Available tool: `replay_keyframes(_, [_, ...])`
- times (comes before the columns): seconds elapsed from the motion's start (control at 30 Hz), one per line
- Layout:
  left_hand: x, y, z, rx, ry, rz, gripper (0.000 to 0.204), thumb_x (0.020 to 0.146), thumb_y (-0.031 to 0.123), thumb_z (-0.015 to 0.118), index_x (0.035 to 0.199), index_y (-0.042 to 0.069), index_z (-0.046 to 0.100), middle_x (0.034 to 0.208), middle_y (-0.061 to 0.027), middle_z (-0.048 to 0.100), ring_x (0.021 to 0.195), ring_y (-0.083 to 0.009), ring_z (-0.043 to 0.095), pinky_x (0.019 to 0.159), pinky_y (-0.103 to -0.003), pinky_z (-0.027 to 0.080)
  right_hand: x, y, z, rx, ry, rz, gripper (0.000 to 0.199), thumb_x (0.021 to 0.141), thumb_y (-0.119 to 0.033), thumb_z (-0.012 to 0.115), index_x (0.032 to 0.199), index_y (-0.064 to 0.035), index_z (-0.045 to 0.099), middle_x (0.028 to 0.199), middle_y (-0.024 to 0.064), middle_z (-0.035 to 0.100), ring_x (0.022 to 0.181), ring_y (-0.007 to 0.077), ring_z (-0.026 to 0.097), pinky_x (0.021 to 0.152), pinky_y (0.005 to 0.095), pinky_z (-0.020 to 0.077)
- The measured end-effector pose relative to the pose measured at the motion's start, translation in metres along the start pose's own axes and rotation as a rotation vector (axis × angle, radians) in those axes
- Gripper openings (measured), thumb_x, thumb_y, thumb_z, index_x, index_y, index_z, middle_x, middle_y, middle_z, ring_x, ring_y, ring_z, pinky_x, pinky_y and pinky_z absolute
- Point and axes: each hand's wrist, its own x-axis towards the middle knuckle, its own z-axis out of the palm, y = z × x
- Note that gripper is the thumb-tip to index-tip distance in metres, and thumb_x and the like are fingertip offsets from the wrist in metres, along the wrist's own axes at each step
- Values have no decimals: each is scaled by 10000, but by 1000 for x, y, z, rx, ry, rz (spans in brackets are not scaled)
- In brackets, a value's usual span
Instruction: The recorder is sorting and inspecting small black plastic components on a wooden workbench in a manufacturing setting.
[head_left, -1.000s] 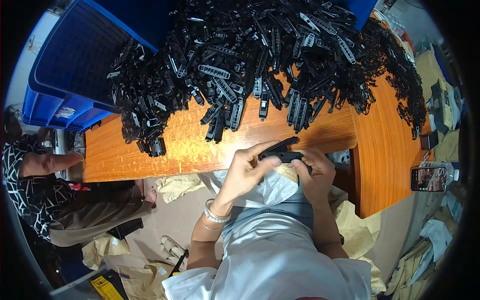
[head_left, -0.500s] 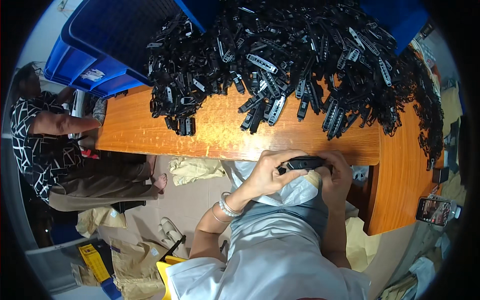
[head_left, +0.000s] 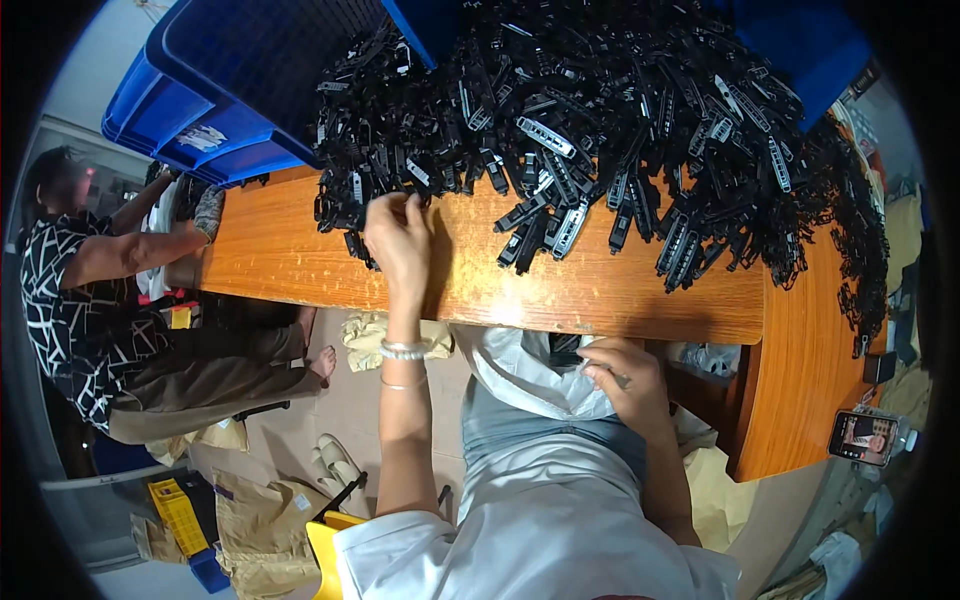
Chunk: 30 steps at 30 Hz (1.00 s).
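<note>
My left hand reaches over the table to the near left edge of a big heap of black plastic clip-like parts. Its fingers are curled in at the heap, and whatever is between them is hidden. A white plastic bag lies open across my lap, with dark parts showing in its mouth. Beside the bag's right edge is my right hand, its fingers bent and apart, with nothing visible in them.
A blue crate stands tilted at the far left of the wooden table. A phone sits at the right. To the left, another person works seated. Brown bags and a yellow crate are on the floor.
Both hands held a black part above my lap; it is no longer between them. My left hand has moved forward and left to the heap, while my right hand has lowered beside the bag.
</note>
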Motion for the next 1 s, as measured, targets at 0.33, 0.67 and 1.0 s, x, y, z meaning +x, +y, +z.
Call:
replay_keyframes(0.33, [17, -7, 10, -117, -68, -186, 180, 729, 93, 648, 843, -42, 614, 666, -52, 593, 590, -76, 496, 571, -213, 415, -7, 14, -13, -46, 66, 75, 153, 748, 45, 551, 887, 39, 616, 805, 97, 600, 605, 121, 541, 537, 226, 431])
replay_keyframes(0.67, [-18, 10, -3, -1420, -464, -599, 374, 803, -29, 467, 1157, -126, 399, 1041, -237, 555, 701, -217, 618, 599, -226, 547, 0, 37, -92, -445, 828, 69, 93, 811, -29, 543, 858, 24, 604, 680, 76, 560, 599, 128, 543, 530, 229, 406])
replay_keyframes(1.0, [-30, 52, 7, -1304, -559, -581, 265, 813, -14, 535, 1066, -87, 501, 889, -202, 606, 692, -223, 642, 604, -246, 561, 25, 52, -161, -1133, 1065, 203, 141, 734, -49, 610, 869, -9, 609, 874, 103, 550, 836, 249, 500, 738, 362, 375])
